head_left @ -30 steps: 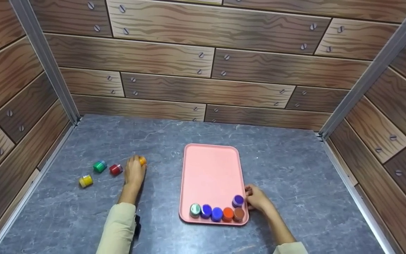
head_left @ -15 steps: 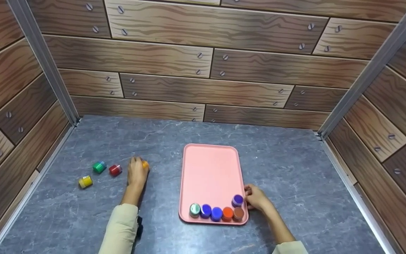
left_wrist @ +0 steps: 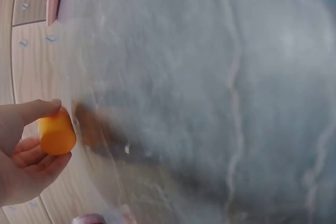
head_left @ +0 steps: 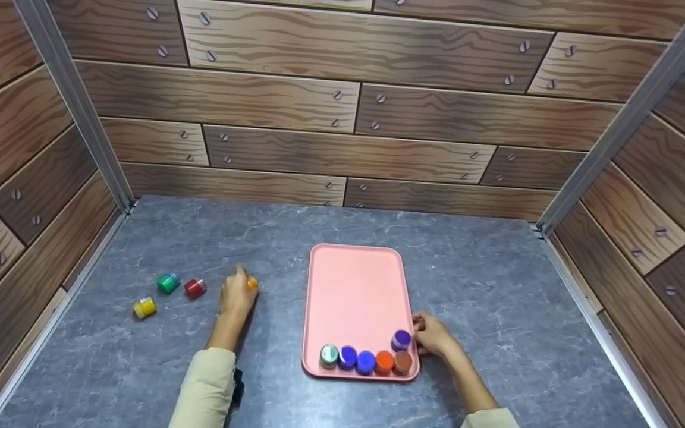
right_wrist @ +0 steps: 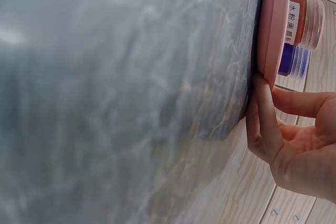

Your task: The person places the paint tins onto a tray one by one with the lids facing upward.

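Observation:
My left hand (head_left: 238, 293) pinches a small orange paint jar (left_wrist: 58, 134) between thumb and fingers, left of the tray. In the left wrist view the jar is close over the table, with its dark shadow beside it. At the pink tray's (head_left: 357, 291) lower right side, my right hand (head_left: 434, 334) grips the rim, thumb and fingertips at the edge in the right wrist view. Along the near end of the tray stand several upright paint jars, among them a red-orange one (head_left: 385, 361) and a brown one (head_left: 402, 362). A purple jar (head_left: 401, 340) stands just behind the brown one.
Left of my left hand lie a red jar (head_left: 195, 288), a green jar (head_left: 167, 283) and a yellow jar (head_left: 144, 307) on the grey marbled table (head_left: 271, 380). Wood-patterned walls (head_left: 283, 107) close off the back and both sides.
My left hand has moved a little right and toward me, carrying the orange paint jar away from the red one. The right hand and the tray have stayed in place.

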`<state>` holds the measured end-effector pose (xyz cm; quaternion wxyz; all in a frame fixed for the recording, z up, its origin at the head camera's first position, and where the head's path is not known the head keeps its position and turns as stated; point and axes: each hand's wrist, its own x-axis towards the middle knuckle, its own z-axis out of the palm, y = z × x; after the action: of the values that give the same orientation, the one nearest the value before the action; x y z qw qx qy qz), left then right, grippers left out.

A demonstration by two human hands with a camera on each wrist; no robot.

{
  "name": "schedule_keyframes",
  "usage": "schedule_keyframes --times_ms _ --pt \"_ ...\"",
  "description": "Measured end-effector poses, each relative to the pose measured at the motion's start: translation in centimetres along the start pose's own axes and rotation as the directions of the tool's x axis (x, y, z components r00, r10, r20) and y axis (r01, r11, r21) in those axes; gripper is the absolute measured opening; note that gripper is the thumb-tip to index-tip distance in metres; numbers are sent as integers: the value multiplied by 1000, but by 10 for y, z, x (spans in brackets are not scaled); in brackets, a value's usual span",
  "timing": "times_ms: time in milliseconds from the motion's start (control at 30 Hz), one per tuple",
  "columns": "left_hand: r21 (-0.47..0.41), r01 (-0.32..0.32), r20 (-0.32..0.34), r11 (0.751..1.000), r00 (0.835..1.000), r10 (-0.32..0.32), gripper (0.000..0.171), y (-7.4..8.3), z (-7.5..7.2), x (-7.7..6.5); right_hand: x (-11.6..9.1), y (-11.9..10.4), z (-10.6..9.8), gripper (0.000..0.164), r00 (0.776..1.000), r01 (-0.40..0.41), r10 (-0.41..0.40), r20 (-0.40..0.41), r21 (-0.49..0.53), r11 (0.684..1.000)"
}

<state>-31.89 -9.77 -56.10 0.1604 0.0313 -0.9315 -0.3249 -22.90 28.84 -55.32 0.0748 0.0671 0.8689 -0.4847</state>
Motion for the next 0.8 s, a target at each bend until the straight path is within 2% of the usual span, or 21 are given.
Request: schedule_keyframes --times_ms 167,300,467,600,800 --pt "-20 -32 -26 999 999 32 17 8 -2 -5 0 0 0 38 1000 0 0 2 29 1000" --pt "-11 -64 -27 998 998 63 10 17 -4 -7 0 -1 0 38 1000 -13 13 0 32 999" --pt "-42 -65 11 997 998 66 10 27 -6 -12 -1 -2 0 37 1000 -16 16 -4 28 999" --pt "-71 -109 23 992 994 110 14 35 -7 -16 -1 -2 0 38 1000 -16 16 -5 21 1000" --pt "-60 -159 25 985 987 161 25 49 -11 -22 0 -1 1 37 1000 -11 11 -5 19 1000"
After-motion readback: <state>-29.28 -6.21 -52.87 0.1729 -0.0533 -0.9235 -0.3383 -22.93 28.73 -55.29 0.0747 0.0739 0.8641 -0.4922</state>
